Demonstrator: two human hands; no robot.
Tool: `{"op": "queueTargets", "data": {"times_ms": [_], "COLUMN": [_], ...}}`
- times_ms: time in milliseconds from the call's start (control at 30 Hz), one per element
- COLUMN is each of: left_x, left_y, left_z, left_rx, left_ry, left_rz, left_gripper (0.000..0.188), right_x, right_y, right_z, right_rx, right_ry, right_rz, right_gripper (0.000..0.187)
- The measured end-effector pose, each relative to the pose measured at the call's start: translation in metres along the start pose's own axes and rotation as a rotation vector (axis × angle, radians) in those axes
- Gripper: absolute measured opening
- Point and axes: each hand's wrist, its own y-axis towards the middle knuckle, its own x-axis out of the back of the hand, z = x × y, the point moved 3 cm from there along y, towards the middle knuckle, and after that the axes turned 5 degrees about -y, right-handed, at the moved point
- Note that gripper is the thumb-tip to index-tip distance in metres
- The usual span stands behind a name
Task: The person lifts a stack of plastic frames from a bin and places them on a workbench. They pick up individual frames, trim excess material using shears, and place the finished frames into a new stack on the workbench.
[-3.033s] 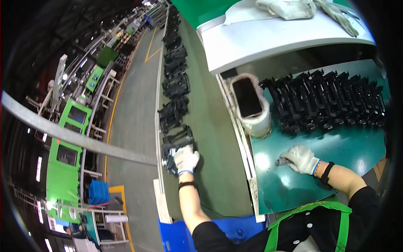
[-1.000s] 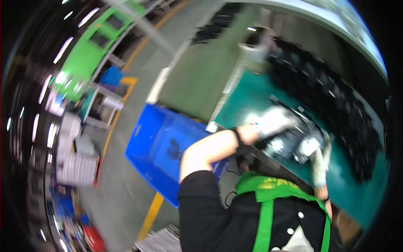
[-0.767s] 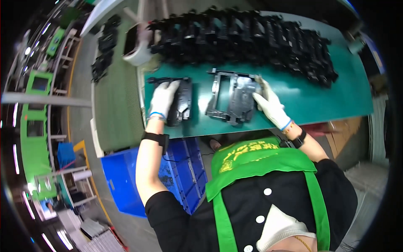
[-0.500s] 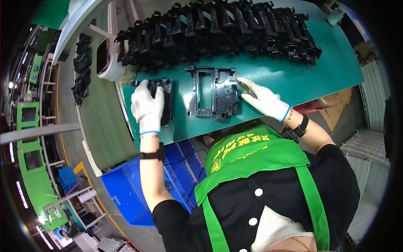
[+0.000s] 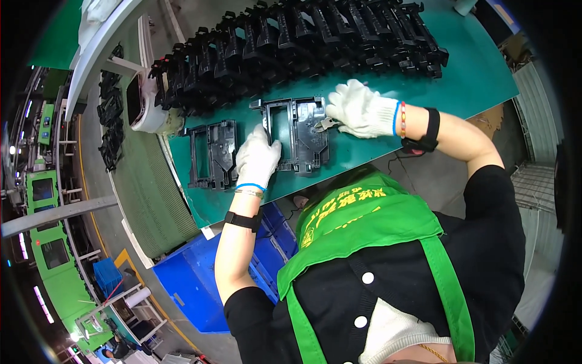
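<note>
Two black plastic frames lie flat on the green tabletop in front of me. My left hand (image 5: 257, 159), in a white glove, grips the left edge of the middle frame (image 5: 310, 134), thumb and fingers bent around its side bar. The other frame (image 5: 219, 153) lies just left of that hand, untouched. My right hand (image 5: 357, 110), also gloved in white, is closed around a small grey metal tool (image 5: 325, 124). The tool's tip points at the middle frame's right side; whether it touches cannot be made out. The tool's rear is hidden in the glove.
A long row of similar black plastic parts (image 5: 291, 48) stands packed along the back of the green table (image 5: 479, 91). Blue bins (image 5: 194, 273) sit below the front edge. At left are a phone-like device on a white stand (image 5: 145, 106) and a green ribbed belt (image 5: 145, 194).
My left hand has left the left frame and moved right onto the middle frame. My right hand has turned and risen slightly, bringing the grey tool's tip into sight.
</note>
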Motion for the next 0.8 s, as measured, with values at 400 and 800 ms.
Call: {"op": "queueTargets", "data": {"times_ms": [400,800], "left_x": [-0.005,0.064], "left_y": [0.006,-0.034], "left_z": [0.011,-0.015], "left_rx": [-0.056,-0.488], "left_ry": [-0.082,0.557], "left_rz": [-0.066,-0.181], "left_gripper": [0.042,0.054], "right_x": [0.003,0.088], "right_y": [0.032,0.007], "right_z": [-0.007,-0.040], "right_rx": [-0.127,0.014], "right_ry": [0.152,0.394], "right_rz": [0.418,-0.171], "right_gripper": [0.032,0.039]}}
